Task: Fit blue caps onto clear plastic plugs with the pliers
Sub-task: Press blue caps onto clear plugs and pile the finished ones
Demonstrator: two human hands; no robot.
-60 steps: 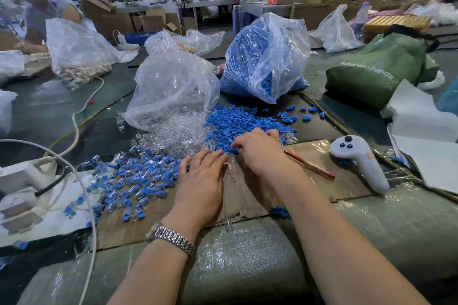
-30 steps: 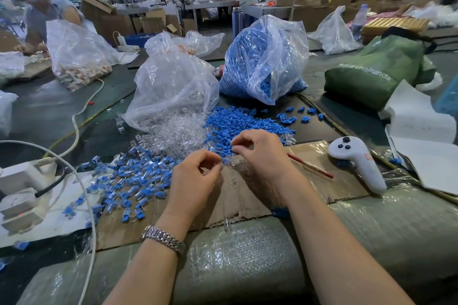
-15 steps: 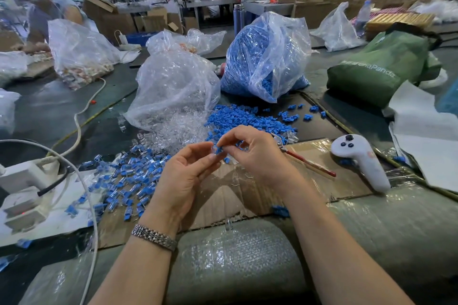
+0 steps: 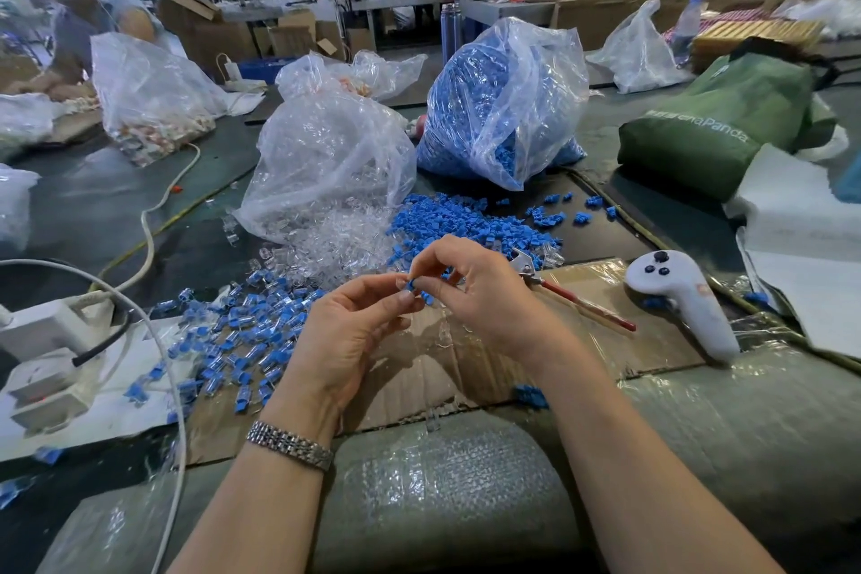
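Both hands are now lifted off the cardboard and meeting over the bench's near middle: the right hand (image 4: 484,289) is pinching a blue cap (image 4: 412,283), and the left hand (image 4: 347,331) is closing fingertips on a clear plug (image 4: 401,282) against it; two seconds ago they were lying flat. The pliers (image 4: 566,294) are lying just right. Behind, one clear bag (image 4: 326,163) is spilling clear plugs, another bag (image 4: 503,103) blue caps.

green bag (image 4: 727,117), pale lettering partly legible, ending "enaPanda"
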